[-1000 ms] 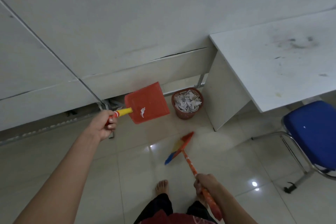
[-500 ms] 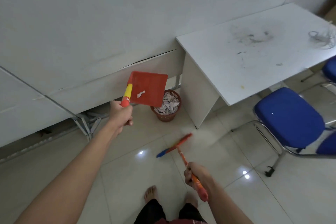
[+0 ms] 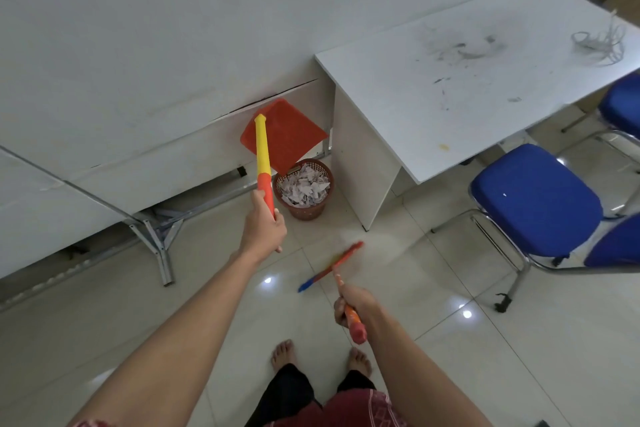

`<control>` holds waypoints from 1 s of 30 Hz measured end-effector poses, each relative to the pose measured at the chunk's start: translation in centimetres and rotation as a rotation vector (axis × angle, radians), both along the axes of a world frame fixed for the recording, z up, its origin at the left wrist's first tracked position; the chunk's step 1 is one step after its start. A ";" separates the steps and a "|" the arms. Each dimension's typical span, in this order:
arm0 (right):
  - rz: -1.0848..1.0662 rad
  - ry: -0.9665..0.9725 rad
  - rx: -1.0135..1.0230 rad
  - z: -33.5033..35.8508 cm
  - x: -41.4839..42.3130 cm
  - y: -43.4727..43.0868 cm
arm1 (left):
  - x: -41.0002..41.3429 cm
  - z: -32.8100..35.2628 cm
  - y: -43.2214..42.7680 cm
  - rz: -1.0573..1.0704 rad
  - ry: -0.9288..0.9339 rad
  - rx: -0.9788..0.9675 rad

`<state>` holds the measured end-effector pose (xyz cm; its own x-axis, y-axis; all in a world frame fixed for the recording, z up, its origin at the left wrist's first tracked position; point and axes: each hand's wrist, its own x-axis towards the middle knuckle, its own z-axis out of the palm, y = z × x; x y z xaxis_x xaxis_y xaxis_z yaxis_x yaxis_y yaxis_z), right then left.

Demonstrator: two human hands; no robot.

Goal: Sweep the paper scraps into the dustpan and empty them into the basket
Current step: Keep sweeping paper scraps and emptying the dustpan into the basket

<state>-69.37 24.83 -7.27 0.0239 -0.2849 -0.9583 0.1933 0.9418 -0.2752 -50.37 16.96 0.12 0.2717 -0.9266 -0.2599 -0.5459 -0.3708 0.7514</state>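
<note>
Nearly done: I was tipping the dustpan over the basket.

My left hand (image 3: pixel 264 231) was closed tight around the lower end of the dustpan's (image 3: pixel 284 135) long handle, and the red pan was turned up on its edge right above the basket (image 3: pixel 302 196), which stood on the floor (image 3: pixel 433 288) beside the leg of the white bench (image 3: pixel 460 94). My right hand (image 3: pixel 354 305) was wrapped around the broom (image 3: pixel 330 265) handle, with its head low over the tiles between my feet and the basket. Paper scraps (image 3: pixel 304 185) filled the basket almost to the rim, and I could see none left on the floor. Judging by that, the sweeping was finished and only the last shake of the pan remained.
</note>
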 end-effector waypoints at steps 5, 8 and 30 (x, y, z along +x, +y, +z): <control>0.030 -0.017 -0.007 1.0 -1.0 -0.5 | 0.3 0.6 0.5 0.039 0.000 -0.027; 0.094 -0.011 -0.006 1.3 -1.1 -0.4 | 1.2 1.3 1.6 0.110 0.059 -0.051; 0.682 -0.072 -0.177 4.9 13.4 7.8 | 16.6 2.9 25.6 1.138 1.169 -0.164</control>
<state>-55.98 32.61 -2.41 0.3137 -0.3352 -0.8884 -0.4004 0.8017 -0.4438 -33.80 42.52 2.99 0.5311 -0.4354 -0.7269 0.7952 -0.0402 0.6050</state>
